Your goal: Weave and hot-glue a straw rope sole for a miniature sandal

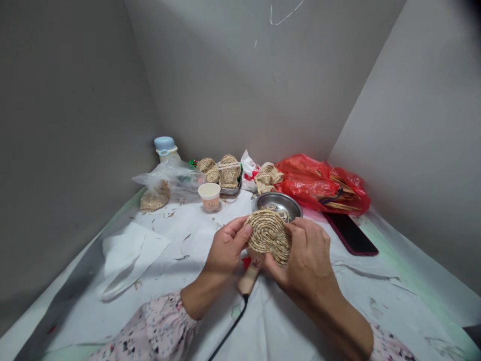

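Note:
A round coiled straw-rope disc point(268, 234) is held up in front of me, its spiral rows facing my view. My left hand point(229, 245) pinches its left edge between thumb and fingers. On the other side my right hand point(306, 248) grips the right and lower edge, with the thumb low on the rim. Beneath the disc lies a beige-handled corded tool point(248, 278), its front part hidden. Just behind the disc stands a steel bowl point(259, 204) with straw scraps in it.
A paper cup point(209, 198), woven straw pieces point(229, 172), a clear plastic bag point(176, 173) and a blue-lidded bottle point(165, 148) stand at the back. To the right are a red plastic bag point(304, 183) and a phone point(351, 234). White cloth point(131, 250) lies left.

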A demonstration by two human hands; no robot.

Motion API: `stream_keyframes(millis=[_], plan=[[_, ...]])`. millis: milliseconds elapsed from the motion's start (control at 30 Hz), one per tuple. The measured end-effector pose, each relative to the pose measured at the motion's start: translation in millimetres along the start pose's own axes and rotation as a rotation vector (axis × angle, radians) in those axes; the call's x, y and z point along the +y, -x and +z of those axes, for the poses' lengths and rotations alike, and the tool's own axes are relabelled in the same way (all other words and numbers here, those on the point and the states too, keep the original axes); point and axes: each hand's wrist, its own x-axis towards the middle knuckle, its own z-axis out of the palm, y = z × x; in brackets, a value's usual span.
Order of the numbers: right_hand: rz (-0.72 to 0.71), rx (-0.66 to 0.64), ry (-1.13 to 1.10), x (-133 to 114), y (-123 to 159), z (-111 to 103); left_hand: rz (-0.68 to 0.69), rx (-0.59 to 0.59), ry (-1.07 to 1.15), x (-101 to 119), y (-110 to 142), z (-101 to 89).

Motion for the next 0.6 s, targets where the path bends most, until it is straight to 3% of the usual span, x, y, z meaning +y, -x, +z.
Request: stream_keyframes(millis=[300,433,600], plan=[[-0.022,-0.005,-0.051,-8.3,3.2,-1.5,0.025,0.031,-0.134,12.5,6.3,7.4],[-0.11,0.0,-0.09,-13.6,6.3,0.0,-0.052,0.09,-0.242,14.9,4.5,7.5],[-0.122,-0.012,-0.088,-13.6,8.8,4.7,-0.122,0.056,-0.143,9.8,-1.3,1.8]])
